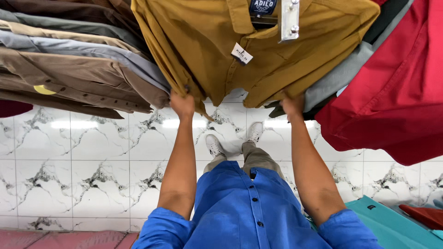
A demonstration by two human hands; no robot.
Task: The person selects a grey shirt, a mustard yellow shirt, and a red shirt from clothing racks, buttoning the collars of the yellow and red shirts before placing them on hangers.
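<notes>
Blue sleeves and shirt front fill the view at 6 o'clock, forearms reaching up from them. At 12 o'clock hangs a mustard shirt (258, 55) on a rack, between brown and grey shirts (78, 69) at 9 o'clock and a red shirt (392, 92) at 3 o'clock. Left hand (182, 104) grips its lower left hem; right hand (292, 106) grips the lower right hem, fingers closed on cloth

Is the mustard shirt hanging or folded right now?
Hanging: the mustard shirt drapes from a hanger, both hands gripping its hem.
</notes>
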